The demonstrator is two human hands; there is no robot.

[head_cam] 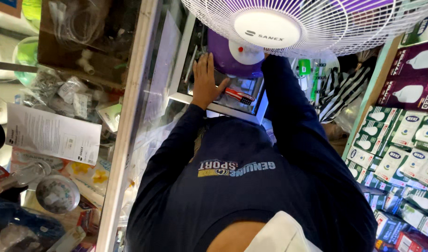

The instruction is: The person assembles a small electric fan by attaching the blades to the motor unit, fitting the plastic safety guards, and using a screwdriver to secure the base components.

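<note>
Two arms in dark blue sleeves reach forward from the person toward a small white-framed glass case (232, 111) that sits beneath a fan. The left hand (207, 81) lies flat, fingers stretched and spread, its palm pressed on the glass top near the case's left edge; its grip is open and holds nothing. Just beside its thumb, toward the case's middle, rests a red-handled tool (236, 95) with a dark toothed end, lying at a slant on the glass. The right arm runs up along the case's right edge and the right hand passes behind the fan's purple body (230, 63), so it is hidden and I cannot tell whether its grip is open or closed, nor what it touches. The fan's white wire guard (326, 32) with its round white hub fills the top of the view, purple blades showing through the wires. To the left a long glass-topped table (125, 140) with a pale frame shows a printed paper sheet (50, 135), plastic bags of small parts and a round shiny ball beneath the glass. On the right, shelves carry stacked boxes of light bulbs (400, 149), green and white below, dark maroon above.
</note>
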